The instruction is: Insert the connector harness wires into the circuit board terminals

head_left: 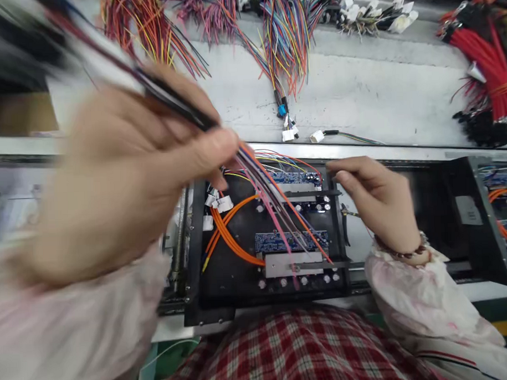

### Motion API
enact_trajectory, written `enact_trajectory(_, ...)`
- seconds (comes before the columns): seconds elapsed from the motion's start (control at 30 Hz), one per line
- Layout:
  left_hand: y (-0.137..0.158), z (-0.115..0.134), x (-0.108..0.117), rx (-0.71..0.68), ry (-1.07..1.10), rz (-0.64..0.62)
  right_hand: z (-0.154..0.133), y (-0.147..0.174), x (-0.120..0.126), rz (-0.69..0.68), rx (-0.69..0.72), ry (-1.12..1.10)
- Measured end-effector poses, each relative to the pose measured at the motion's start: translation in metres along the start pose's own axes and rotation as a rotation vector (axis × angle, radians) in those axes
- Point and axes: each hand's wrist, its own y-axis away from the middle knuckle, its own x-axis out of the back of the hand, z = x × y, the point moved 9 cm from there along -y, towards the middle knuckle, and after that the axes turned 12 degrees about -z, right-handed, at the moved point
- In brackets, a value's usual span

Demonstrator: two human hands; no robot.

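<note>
My left hand [152, 154], large and partly blurred, is closed on a wire harness [188, 109]. Its black-sleeved part lies between thumb and fingers, and loose orange, pink, dark and white ends hang down over the boards. My right hand [376, 194] is at the right side of the upper blue circuit board [297, 179], thumb and index finger nearly together; anything between their tips is too small to make out. A lower circuit board [291, 241] sits in the same black metal case [235, 279]. Orange cables [232, 240] curve left from both boards.
Wire bundles [287, 33] lie along the grey shelf [374, 80] behind the case, with red wires [482, 65] at right. A small connector lead [318, 136] rests on the shelf's near edge. Another case with boards [501, 203] stands at far right.
</note>
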Motion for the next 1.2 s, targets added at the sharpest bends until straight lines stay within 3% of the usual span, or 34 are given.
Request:
enact_trajectory(0.13,0.011,-0.07,-0.046,0.317,0.367,-0.142,-0.019,-0.015,-0.05,-0.264,-0.004,-0.192)
enact_trajectory(0.27,0.007,-0.105,-0.063,0.397,0.496,-0.201,-0.031,-0.033,-0.084,-0.394,-0.03,-0.357)
enact_trajectory(0.4,0.006,-0.11,-0.066,0.41,0.569,-0.202,-0.028,-0.042,-0.09,-0.393,-0.039,-0.323)
enact_trajectory(0.63,0.011,-0.115,-0.073,0.434,0.651,-0.226,-0.028,-0.038,-0.078,-0.27,-0.002,-0.024)
enact_trajectory(0.8,0.011,-0.114,-0.075,0.398,0.701,-0.244,-0.033,-0.037,-0.081,-0.233,0.054,0.007)
enact_trajectory(1.1,0.009,-0.113,-0.072,0.37,0.651,-0.214,-0.026,-0.032,-0.075,-0.193,0.077,0.132)
enact_trajectory(1.2,0.008,-0.114,-0.062,0.362,0.55,-0.116,-0.016,-0.023,-0.068,-0.231,0.056,0.233)
